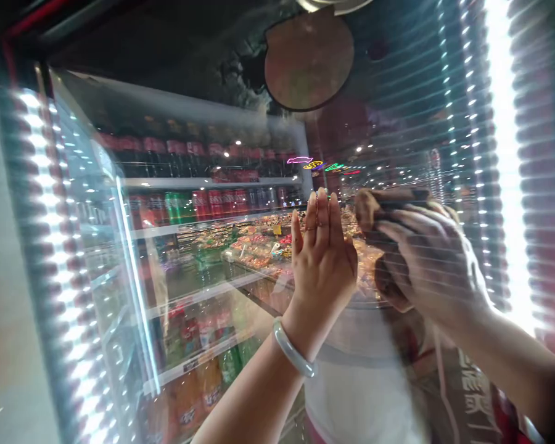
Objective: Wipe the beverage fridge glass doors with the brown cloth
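My left hand (324, 262) lies with its fingers stretched up, palm against the glass door (240, 308) of a drinks cooler. A pale bangle (292, 348) sits on that wrist. To its right, my right hand (437, 259) is smeared by motion, its fingers bent over a folded brown cloth (367, 209). The cloth is pressed on the glass, partly hidden by the fingers. Another brown patch shows below it; I cannot tell whether that is cloth or reflection.
Bright light strips (509, 154) run up both sides of the door. Behind the glass, shelves (185, 180) hold several bottles and cans (213, 203). Reflections of a shop display and a person overlap them. A round brown sticker (309, 61) is at the top.
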Demonstrator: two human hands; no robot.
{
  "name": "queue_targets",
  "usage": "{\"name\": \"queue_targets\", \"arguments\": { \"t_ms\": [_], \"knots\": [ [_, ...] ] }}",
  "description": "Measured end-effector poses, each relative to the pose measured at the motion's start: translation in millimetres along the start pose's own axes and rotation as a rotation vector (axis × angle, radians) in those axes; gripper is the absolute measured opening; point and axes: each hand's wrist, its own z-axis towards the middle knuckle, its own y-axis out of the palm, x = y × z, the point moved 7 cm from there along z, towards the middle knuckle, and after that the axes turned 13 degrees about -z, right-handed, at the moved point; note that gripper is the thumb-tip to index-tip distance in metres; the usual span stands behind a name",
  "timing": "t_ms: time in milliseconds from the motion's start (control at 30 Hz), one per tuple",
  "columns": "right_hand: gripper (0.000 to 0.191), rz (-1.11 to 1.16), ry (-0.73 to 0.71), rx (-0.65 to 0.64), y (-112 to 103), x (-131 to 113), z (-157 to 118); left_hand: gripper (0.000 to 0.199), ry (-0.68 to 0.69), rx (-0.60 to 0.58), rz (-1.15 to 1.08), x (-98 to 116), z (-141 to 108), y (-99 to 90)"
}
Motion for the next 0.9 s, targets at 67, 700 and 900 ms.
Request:
{"name": "queue_targets", "arguments": {
  "t_ms": [67,700,900],
  "knots": [
    [0.057,-0.056,0.084,0.056,-6,23,3,0.077,0.011,0.025,-0.03,9,-1,6.5],
    [0.056,-0.077,0.218,-0.057,-21,0,-45,0.078,0.046,-0.023,-0.04,50,-33,32.2],
    [0.054,-0.048,0.148,-0.139,-36,3,-88,0.075,0.003,-0.098,0.015,43,-62,25.9]
  ]
}}
